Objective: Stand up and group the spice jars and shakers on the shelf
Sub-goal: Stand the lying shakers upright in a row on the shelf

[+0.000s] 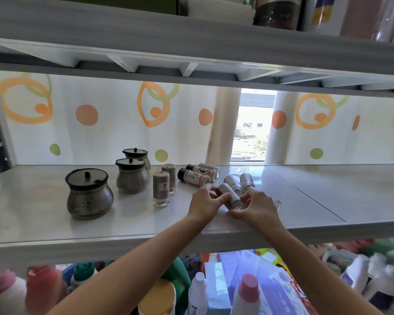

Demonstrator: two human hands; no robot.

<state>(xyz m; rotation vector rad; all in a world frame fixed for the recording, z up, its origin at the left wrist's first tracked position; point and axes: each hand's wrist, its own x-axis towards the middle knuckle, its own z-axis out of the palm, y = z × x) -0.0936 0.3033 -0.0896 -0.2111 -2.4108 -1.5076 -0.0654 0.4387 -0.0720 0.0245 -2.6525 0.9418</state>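
Note:
On the white shelf (55,223), my left hand (205,204) and my right hand (255,208) both grip one glass shaker (231,196), tilted with its clear base toward me. Two more small shakers (239,181) lie just behind it. Further back lie two black-capped spice bottles (195,177) on their sides. Left of them two tall shakers (161,188) stand upright. Three round lidded jars stand at the left: a big one (88,196) in front and two smaller ones (130,176) behind.
The shelf's right half (328,192) holds nothing. A low shelf board (191,53) hangs overhead. Behind is a dotted curtain (100,123) with a window gap. Below the shelf stand several bottles and boxes (214,289).

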